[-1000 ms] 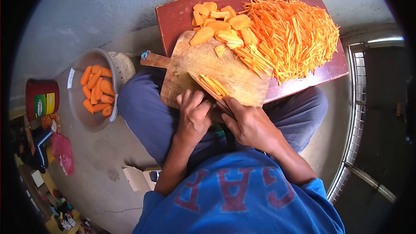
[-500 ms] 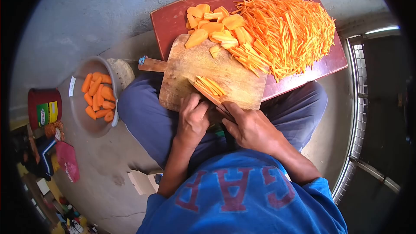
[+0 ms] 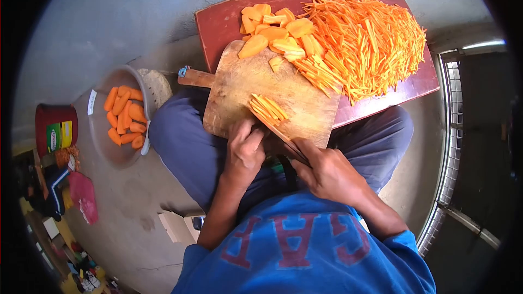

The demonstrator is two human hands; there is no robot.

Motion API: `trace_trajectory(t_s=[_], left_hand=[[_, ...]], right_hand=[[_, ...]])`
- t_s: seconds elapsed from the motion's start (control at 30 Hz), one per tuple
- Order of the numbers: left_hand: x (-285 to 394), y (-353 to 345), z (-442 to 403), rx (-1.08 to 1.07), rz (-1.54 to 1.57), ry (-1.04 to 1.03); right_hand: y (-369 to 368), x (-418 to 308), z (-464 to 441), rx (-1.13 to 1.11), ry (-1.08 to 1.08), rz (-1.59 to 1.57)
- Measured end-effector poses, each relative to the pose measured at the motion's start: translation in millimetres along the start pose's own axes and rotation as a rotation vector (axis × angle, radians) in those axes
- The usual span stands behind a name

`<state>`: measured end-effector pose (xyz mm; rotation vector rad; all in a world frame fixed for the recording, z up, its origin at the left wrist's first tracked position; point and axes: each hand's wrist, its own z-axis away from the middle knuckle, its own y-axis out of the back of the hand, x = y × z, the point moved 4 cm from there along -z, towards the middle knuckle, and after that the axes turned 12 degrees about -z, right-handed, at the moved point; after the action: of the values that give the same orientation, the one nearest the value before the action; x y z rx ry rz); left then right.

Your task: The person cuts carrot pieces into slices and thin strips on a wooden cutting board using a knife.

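Note:
My right hand [image 3: 331, 173] is wrapped round the handle of a knife [image 3: 280, 134], whose blade slants up and left over the near edge of the wooden cutting board [image 3: 234, 98]. Cut carrot sticks [image 3: 268, 110] lie in a small bundle along the blade's far side. Beside the blade, at the board's near edge, my left hand [image 3: 245, 149] is closed with curled fingers; whatever they grip is hidden. Carrot slices [image 3: 254, 47] sit at the board's far edge, next to a large heap of carrot strips [image 3: 370, 43].
The board rests over my lap and partly on a red tabletop [image 3: 218, 22]. On the left stands a plastic basin [image 3: 111, 155] with several peeled carrots [image 3: 124, 115]. A red bucket [image 3: 48, 117] and an open cardboard box [image 3: 175, 227] are on the floor. A wall rises behind.
The knife and my right hand have shifted slightly right and down, the blade sitting a little lower beside the sticks. The board and red table appear slightly further right in view.

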<state>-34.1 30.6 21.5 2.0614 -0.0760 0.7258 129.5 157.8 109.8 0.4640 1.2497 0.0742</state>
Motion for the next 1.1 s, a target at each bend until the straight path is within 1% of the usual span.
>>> trace_trajectory(t_s=[0.13, 0.23, 0.33, 0.43, 0.53, 0.63, 0.73, 0.83, 0.93, 1.03, 1.1], left_hand=[[-1, -5, 2, 0.007, -0.025, 0.011], [-1, -6, 3, -0.005, -0.043, 0.002], [2, -1, -1, -0.005, -0.061, -0.022], [7, 0, 0, 0.035, -0.032, -0.016], [5, -1, -1, 0.035, -0.024, -0.017], [-2, -6, 5, 0.015, -0.04, -0.024], [-2, -3, 3, 0.023, -0.024, -0.018], [2, -1, 1, 0.054, -0.008, -0.006], [3, -1, -1, 0.053, -0.012, -0.008], [-3, -5, 4, 0.043, -0.035, -0.009], [-5, -5, 3, 0.039, -0.027, -0.001]], right_hand=[[-2, 5, 7, -0.018, -0.086, -0.014], [-9, 14, -15, 0.013, -0.027, 0.008], [-6, 10, -15, 0.008, -0.012, -0.02], [3, 3, 5, -0.057, -0.144, -0.106], [0, 0, 4, 0.02, -0.092, -0.095], [-10, 10, -11, 0.004, -0.073, -0.008], [-10, 15, -9, -0.001, -0.058, -0.043], [-1, 6, 6, -0.037, -0.116, -0.119], [-4, 8, 4, -0.054, -0.157, -0.085], [-11, 15, -8, 0.018, -0.084, -0.065], [-7, 14, -8, 0.049, -0.055, -0.157]])
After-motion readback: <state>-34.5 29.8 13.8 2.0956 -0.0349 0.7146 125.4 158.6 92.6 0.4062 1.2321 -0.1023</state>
